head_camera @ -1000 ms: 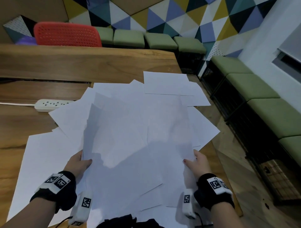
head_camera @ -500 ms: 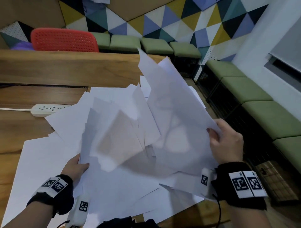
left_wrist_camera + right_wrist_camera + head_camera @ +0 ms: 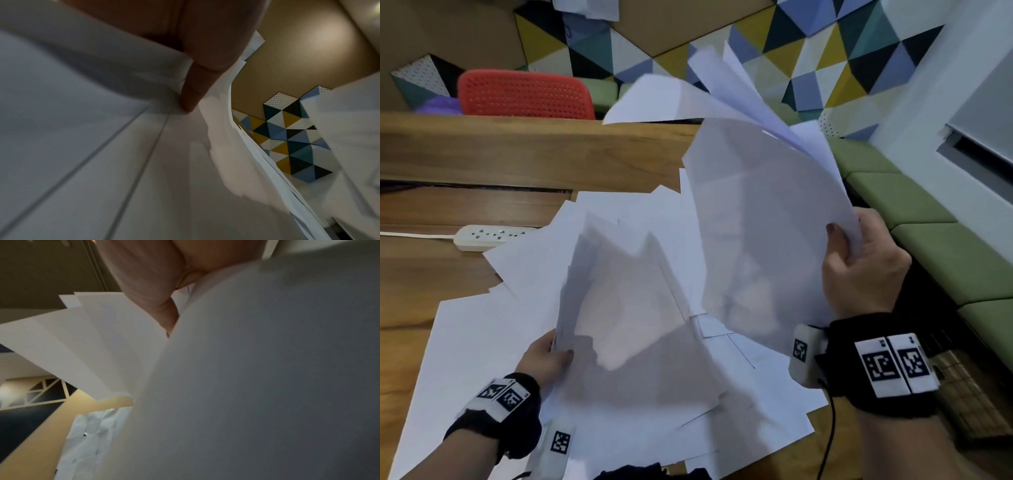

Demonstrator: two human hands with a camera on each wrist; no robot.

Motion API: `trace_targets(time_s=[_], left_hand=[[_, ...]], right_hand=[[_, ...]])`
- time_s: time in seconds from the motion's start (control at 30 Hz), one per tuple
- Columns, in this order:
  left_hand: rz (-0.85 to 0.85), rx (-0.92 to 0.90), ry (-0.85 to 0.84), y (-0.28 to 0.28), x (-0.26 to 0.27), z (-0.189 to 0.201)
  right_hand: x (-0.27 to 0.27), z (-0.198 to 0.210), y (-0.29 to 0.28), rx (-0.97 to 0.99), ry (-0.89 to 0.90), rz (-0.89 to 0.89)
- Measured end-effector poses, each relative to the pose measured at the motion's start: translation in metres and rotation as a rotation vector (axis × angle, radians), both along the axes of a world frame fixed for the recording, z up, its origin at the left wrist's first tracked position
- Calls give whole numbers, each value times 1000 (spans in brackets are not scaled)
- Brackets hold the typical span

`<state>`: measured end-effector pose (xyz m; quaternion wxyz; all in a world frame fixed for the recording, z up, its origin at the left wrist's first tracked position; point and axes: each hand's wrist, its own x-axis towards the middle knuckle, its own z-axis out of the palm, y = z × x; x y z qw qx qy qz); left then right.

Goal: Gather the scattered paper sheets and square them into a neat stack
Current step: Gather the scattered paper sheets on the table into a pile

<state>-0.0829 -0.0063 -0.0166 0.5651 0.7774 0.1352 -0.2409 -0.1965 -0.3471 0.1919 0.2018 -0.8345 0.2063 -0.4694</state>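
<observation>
Right hand (image 3: 859, 270) grips a raised fan of blank paper sheets (image 3: 763, 219). Left hand (image 3: 544, 359) pinches the sheets' lower edge over the wooden table (image 3: 482, 154). No readable writing.

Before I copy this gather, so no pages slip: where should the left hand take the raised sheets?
Probably at their near left edge, from the left, thumb on top and fingers beneath, as the left hand grips now. The raised sheets bow up there clear of the flat sheets, and the right hand holds the far side.
</observation>
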Motion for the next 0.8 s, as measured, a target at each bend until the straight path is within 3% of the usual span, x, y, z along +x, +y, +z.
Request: trace_targets(time_s=[0.2,0.43,0.53,0.8], left_hand=[[10,-49,20,-3,-3,11],[-32,-102,121,0,-2,19],[-39,-166,138,3,-1,19],[-88,-381,200,-9,0,35]], right_hand=[[25,-21,20,347,40,188],[25,-133,39,927,372,273],[15,-170,39,1042,439,282],[5,-167,32,1449,433,436]])
